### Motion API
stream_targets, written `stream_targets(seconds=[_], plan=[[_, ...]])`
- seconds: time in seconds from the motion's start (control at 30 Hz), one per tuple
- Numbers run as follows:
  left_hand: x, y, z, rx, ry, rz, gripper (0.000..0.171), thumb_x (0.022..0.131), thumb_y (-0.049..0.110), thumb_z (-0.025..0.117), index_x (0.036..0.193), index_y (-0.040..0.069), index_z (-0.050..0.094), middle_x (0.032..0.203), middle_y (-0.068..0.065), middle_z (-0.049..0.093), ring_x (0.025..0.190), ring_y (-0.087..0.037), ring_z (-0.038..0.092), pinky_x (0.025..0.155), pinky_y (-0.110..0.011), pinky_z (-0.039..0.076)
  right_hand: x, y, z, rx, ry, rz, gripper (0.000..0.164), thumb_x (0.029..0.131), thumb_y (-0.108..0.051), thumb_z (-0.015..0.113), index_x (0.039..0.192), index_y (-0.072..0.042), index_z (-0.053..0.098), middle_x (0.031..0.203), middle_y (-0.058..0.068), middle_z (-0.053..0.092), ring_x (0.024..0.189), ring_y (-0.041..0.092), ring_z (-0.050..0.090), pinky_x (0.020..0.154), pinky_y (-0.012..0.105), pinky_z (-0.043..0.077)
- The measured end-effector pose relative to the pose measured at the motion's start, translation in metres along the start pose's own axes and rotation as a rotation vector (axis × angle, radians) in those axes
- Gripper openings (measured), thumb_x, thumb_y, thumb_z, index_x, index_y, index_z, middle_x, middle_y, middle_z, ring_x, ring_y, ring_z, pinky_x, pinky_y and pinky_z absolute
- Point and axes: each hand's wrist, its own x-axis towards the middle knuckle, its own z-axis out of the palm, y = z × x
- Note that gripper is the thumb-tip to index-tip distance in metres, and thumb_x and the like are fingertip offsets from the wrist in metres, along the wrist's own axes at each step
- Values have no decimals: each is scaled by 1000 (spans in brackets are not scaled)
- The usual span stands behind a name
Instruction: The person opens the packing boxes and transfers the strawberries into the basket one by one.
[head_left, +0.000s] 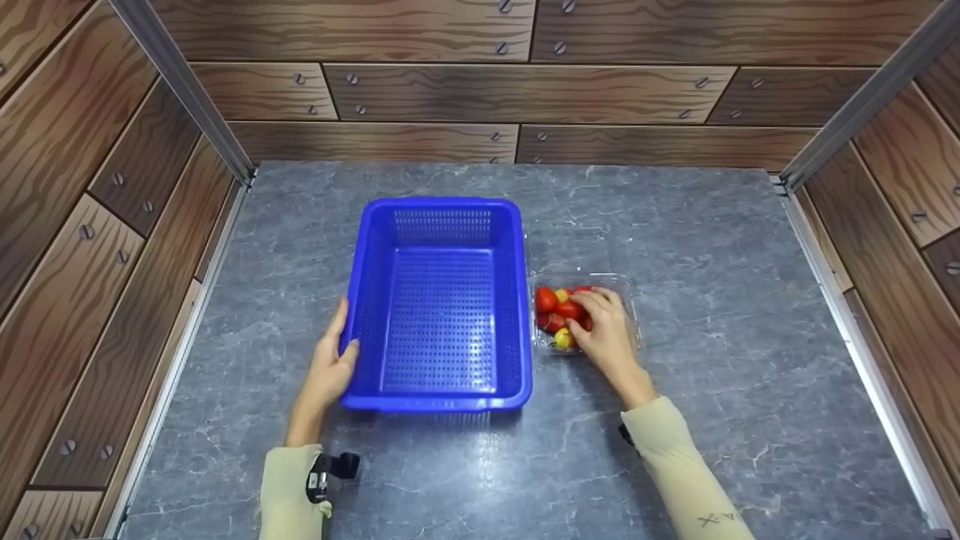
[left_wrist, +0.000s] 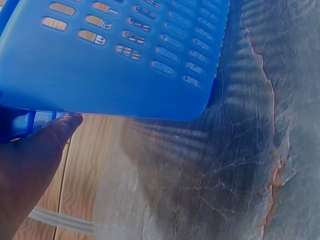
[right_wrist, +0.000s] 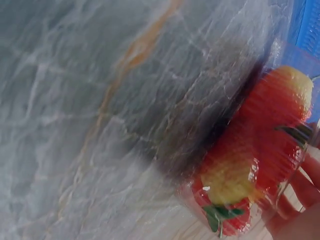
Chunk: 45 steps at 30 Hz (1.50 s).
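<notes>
A blue plastic basket (head_left: pixel 439 322) with a perforated floor and sides is centred in the head view, nothing inside it. My left hand (head_left: pixel 332 365) grips its left rim, the thumb on the rim; the left wrist view shows the basket's slotted wall (left_wrist: pixel 115 65) close up. Right beside the basket is a clear plastic clamshell box (head_left: pixel 636 319), its transparent lid (head_left: pixel 574 244) folded back. Several strawberry-like fruits (head_left: pixel 546 299), red and yellow with green leaves, fill it. My right hand (head_left: pixel 611 337) reaches over them, thumb and fingers bent among the fruits; I cannot tell whether it pinches one.
A grey marbled tabletop (head_left: pixel 720 300) lies under everything. Wood-patterned panels (head_left: pixel 525 94) surround it at the back and sides, with metal rails (head_left: pixel 840 315) along the edges. Dark wrist devices (head_left: pixel 319 480) sit at both sleeves.
</notes>
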Motion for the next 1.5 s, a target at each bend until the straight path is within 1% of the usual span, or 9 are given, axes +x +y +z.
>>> stream_targets(seconds=[0.23,0.4,0.53,0.73,0.93,1.03,1.2,1.37,1.5], plan=[[-1,-2,1,-16,-8,4,67,92,-15,43,154,-8,17,160,-28,13,149,-39,11,122,-45,8,0,0,-1,-11,9,17,34,66,5,82,99,5,72,100,20,71,104,42,58,93,52,47],[-1,-2,3,-23,-11,9,66,91,-17,41,153,-10,17,159,-31,12,149,-40,10,122,-46,7,3,-3,-5,41,38,8,31,68,5,79,99,6,72,98,20,70,97,40,60,89,50,48],[0,-3,2,-16,-17,12,66,92,-16,41,153,-9,17,160,-30,12,149,-39,10,122,-45,7,9,-12,-10,81,50,38,31,71,5,78,101,6,72,99,20,70,95,39,62,86,49,51],[0,-3,1,-7,-25,23,66,92,-16,41,153,-10,17,160,-30,12,149,-40,8,122,-47,6,29,-37,-19,107,49,71,29,75,3,79,104,3,73,102,16,70,90,33,68,79,44,57],[2,-3,2,-13,-24,12,67,92,-16,41,153,-10,15,160,-30,11,149,-40,8,122,-47,6,55,-63,-21,115,48,-5,26,76,0,80,102,0,73,100,13,70,86,27,69,74,39,58],[2,-4,3,-28,-22,8,68,92,-16,42,153,-9,15,160,-30,10,149,-40,8,122,-47,6,63,-77,-20,150,28,-30,26,77,1,79,102,1,72,99,14,69,85,26,68,73,37,59],[1,-6,3,-41,-16,10,68,91,-17,41,153,-10,16,159,-30,11,149,-40,8,122,-46,6,71,-99,-12,180,-22,-32,27,78,2,78,105,3,71,100,14,69,84,25,68,74,32,59],[0,-6,3,-49,-9,36,67,89,-18,41,152,-12,17,158,-33,12,148,-43,9,121,-49,7,80,-120,1,139,-65,-56,27,78,-1,78,105,1,72,101,13,70,88,26,67,80,33,57],[-1,-5,1,-43,-3,29,68,89,-18,42,152,-12,17,158,-33,12,148,-43,9,121,-49,7,89,-138,15,140,-117,-98,27,78,-3,78,104,1,72,100,12,70,90,25,67,83,33,56]])
